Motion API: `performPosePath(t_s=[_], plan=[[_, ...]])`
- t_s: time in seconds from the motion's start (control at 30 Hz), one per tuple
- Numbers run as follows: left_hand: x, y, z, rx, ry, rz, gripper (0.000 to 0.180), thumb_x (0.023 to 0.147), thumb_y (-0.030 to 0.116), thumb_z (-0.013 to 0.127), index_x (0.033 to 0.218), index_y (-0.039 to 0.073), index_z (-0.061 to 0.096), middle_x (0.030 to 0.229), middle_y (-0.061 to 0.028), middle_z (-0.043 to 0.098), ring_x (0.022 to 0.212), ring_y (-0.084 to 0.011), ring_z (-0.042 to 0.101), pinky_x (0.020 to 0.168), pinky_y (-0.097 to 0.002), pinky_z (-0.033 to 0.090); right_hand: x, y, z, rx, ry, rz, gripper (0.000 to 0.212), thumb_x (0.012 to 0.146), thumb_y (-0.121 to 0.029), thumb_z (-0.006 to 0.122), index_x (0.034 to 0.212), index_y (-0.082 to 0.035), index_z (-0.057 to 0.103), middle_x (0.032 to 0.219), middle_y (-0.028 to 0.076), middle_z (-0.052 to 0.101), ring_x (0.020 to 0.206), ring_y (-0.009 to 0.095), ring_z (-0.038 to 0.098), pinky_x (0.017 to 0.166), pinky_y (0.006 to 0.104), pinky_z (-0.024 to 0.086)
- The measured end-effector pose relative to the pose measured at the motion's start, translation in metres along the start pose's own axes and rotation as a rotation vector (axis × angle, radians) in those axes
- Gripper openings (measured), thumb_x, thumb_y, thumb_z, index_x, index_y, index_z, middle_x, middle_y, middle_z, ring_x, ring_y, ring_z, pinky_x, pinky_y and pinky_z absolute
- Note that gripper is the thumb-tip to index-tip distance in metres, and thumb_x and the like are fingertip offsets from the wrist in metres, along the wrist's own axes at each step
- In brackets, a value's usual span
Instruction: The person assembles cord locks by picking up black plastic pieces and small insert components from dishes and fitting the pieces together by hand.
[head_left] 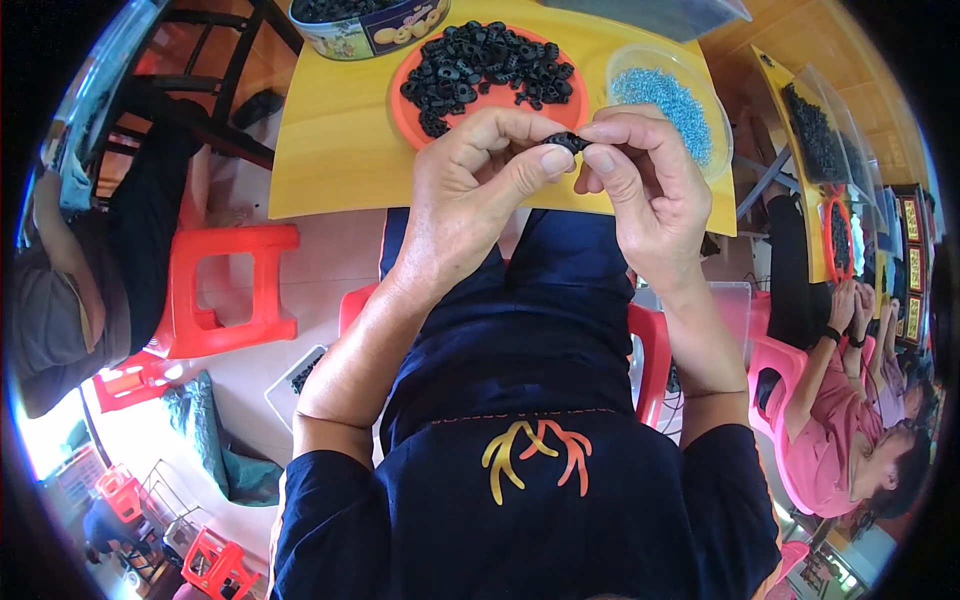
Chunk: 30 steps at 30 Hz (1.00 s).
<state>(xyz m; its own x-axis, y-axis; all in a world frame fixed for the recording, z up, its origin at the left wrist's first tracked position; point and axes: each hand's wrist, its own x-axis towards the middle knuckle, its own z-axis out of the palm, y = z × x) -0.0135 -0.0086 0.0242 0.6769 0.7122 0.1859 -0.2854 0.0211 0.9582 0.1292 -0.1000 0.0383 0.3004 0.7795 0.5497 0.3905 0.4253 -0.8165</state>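
Between my two hands, over the near part of a yellow table (pixel 330 150), is a small black plastic part (pixel 567 141). My left hand (pixel 490 165) pinches it between thumb and forefinger from the left. From the right, the thumb and forefinger of my right hand (pixel 645 170) close on its other end; whether they hold a second tiny piece there is hidden. Just beyond the hands lies an orange-red round tray (pixel 405 105) heaped with similar black plastic parts (pixel 480 65). Right of it, a clear round tub (pixel 722 165) contains many small shiny blue-silver pieces (pixel 660 100), too small to name.
A printed oval tin (pixel 370 35) of black pieces stands at the far left of the table. Red plastic stools (pixel 235 290) are on the left floor. A person in pink (pixel 830 440) works at another yellow table on the right; another person (pixel 70 290) sits at left.
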Motion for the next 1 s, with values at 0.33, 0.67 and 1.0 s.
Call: performPosePath(t_s=[0.33, 0.67, 1.0], plan=[[0.001, -0.008, 0.004, -0.106, -0.048, -0.008, 0.019, 0.092, 0.014, 0.063, 0.103, -0.002, 0.06, 0.083, -0.0091, 0.068, 0.072, -0.0108, 0.065, 0.045, -0.018, 0.046, -0.01, 0.003, 0.006, 0.241, 0.074, 0.177, 0.012, 0.094, -0.005, 0.059, 0.104, 0.001, 0.059, 0.095, 0.005, 0.06, 0.078, 0.007, 0.059, 0.066, 0.02, 0.049], [-0.004, 0.001, 0.003, -0.099, -0.06, -0.068, 0.016, 0.09, 0.008, 0.064, 0.101, -0.003, 0.06, 0.084, -0.0108, 0.067, 0.071, -0.0155, 0.064, 0.064, -0.027, 0.051, 0.001, -0.01, -0.007, -0.034, -0.05, 0.034, 0.008, 0.087, 0.002, 0.063, 0.094, 0.002, 0.061, 0.089, 0.008, 0.061, 0.08, 0.014, 0.063, 0.07, 0.0233, 0.05], [-0.005, -0.008, -0.003, -0.197, -0.164, -0.152, 0.014, 0.09, 0.013, 0.065, 0.095, 0.001, 0.062, 0.077, -0.0069, 0.067, 0.065, -0.0095, 0.064, 0.044, -0.0184, 0.042, 0.011, -0.027, -0.021, -0.228, -0.32, 0.018, 0.006, 0.086, 0.002, 0.063, 0.089, 0.002, 0.058, 0.083, 0.007, 0.057, 0.074, 0.015, 0.056, 0.065, 0.0247, 0.045]])
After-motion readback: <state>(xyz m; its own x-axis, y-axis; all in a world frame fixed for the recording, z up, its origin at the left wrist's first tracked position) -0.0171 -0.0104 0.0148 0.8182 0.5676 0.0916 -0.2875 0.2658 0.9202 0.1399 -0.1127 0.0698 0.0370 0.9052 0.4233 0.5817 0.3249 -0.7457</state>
